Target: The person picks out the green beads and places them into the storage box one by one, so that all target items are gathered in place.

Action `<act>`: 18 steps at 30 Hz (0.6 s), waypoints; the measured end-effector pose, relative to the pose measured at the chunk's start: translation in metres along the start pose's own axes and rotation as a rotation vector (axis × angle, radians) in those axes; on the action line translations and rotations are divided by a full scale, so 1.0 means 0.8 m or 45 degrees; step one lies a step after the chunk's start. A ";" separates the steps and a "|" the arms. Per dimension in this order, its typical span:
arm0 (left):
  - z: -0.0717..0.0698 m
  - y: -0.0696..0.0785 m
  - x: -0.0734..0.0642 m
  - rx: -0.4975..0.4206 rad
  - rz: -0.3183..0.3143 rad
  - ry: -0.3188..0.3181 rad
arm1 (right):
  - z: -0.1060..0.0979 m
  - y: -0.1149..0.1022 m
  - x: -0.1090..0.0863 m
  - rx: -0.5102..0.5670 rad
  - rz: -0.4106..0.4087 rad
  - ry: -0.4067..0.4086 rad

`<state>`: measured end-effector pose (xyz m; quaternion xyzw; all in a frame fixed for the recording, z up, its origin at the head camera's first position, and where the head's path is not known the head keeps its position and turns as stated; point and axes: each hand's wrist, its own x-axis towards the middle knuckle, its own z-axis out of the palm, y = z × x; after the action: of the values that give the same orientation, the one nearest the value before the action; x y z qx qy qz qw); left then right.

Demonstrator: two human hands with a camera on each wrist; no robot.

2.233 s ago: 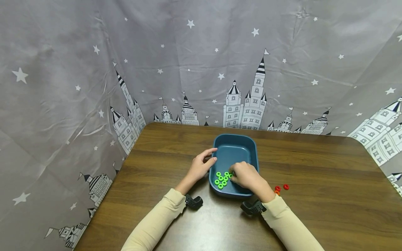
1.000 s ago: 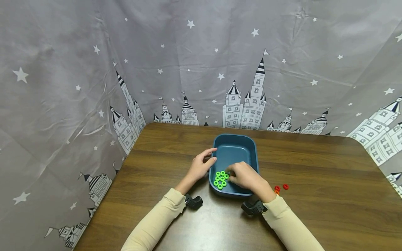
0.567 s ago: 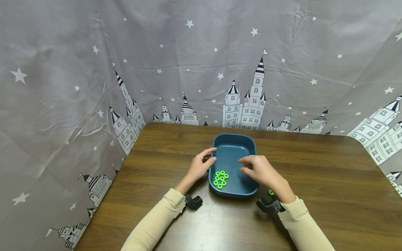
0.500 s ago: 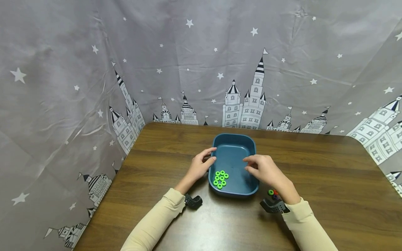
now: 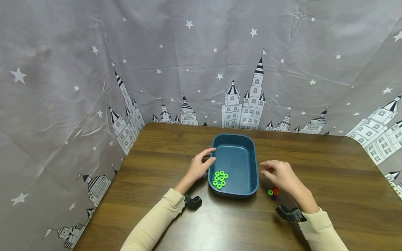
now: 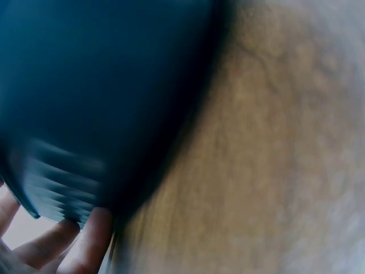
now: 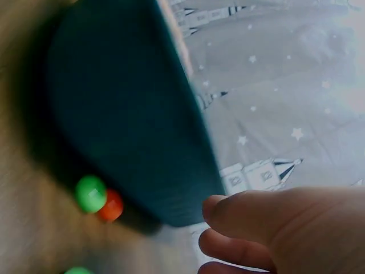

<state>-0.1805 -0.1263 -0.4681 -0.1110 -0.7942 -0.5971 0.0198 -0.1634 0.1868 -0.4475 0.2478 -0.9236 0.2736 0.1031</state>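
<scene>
A dark blue rectangular bin point(image 5: 233, 157) stands on the table, with several small bright green rings point(image 5: 221, 179) grouped flat in its near left corner. My left hand point(image 5: 199, 167) rests at the bin's left side, thumb and forefinger at the rim. In the left wrist view, fingertips point(image 6: 98, 220) touch the ribbed outer wall. My right hand point(image 5: 281, 174) hovers just right of the bin, fingers loosely bent, holding nothing. Below that hand on the table lie a green ring point(image 5: 270, 192), an orange-red ring point(image 5: 275, 192) and a purple ring point(image 5: 274, 197), close together.
The brown wooden table point(image 5: 176, 139) reaches back to a grey curtain point(image 5: 188, 62) printed with castles and stars. Black wrist straps point(image 5: 193, 202) sit on both forearms. The right forearm covers part of the table right of the loose rings.
My right hand has shifted a green ring left into the group, then lifted out of the bin and moved right past its rim. Table rings show from under the wrist. The left hand stays put.
</scene>
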 end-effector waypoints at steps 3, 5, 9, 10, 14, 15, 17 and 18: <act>0.001 -0.003 0.001 0.005 0.001 0.011 | 0.001 0.009 -0.013 -0.029 0.000 -0.027; 0.001 -0.002 0.000 0.007 0.004 0.008 | 0.002 0.014 -0.021 -0.033 0.011 -0.052; 0.000 -0.009 0.003 0.035 0.006 -0.007 | 0.006 0.022 -0.034 -0.036 0.034 -0.078; 0.001 -0.015 0.005 0.042 0.007 -0.006 | 0.007 0.023 -0.036 -0.036 0.029 -0.080; 0.004 -0.040 0.015 0.045 0.001 0.004 | 0.012 0.027 -0.044 -0.035 0.017 -0.098; 0.005 -0.044 0.017 0.042 0.004 0.012 | 0.013 0.028 -0.046 -0.035 0.013 -0.103; 0.005 -0.047 0.018 0.034 0.013 0.011 | 0.015 0.028 -0.049 -0.039 0.009 -0.113; 0.004 -0.047 0.018 0.033 0.015 0.008 | 0.015 0.028 -0.050 -0.045 0.008 -0.113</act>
<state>-0.2015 -0.1306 -0.5023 -0.1136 -0.8011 -0.5870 0.0273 -0.1415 0.2124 -0.4808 0.2551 -0.9327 0.2464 0.0653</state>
